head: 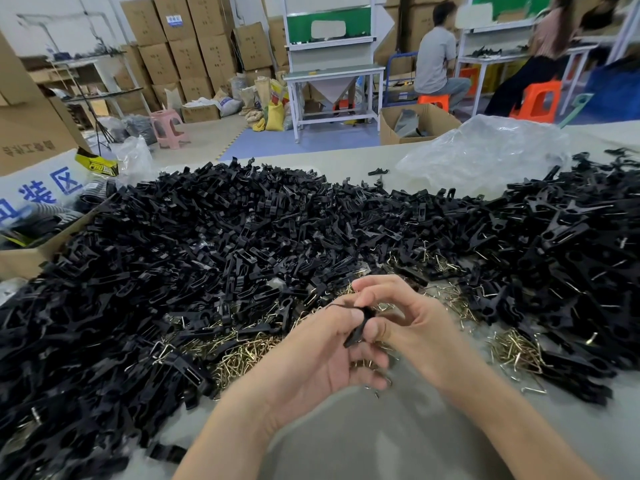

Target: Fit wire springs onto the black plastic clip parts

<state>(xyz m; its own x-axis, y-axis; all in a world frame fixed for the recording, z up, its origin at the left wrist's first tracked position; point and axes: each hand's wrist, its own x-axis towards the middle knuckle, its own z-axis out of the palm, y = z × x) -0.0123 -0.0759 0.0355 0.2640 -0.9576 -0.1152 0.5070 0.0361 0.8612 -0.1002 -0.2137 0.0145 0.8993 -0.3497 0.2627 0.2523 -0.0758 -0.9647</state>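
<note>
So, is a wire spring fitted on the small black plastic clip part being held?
Cannot tell: left hand and right hand pinch the black plastic clip part, which hides most of it.

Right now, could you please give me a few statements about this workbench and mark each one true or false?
1. The left hand and the right hand pinch one black clip part between them. True.
2. The loose wire springs are sorted into a tray. False: they lie bare on the table, near the hands.
3. A clear plastic bag lies on the table's far right side. True.
4. The pink stool stands on the table. False: it stands on the floor beyond the table, to the left.
</note>
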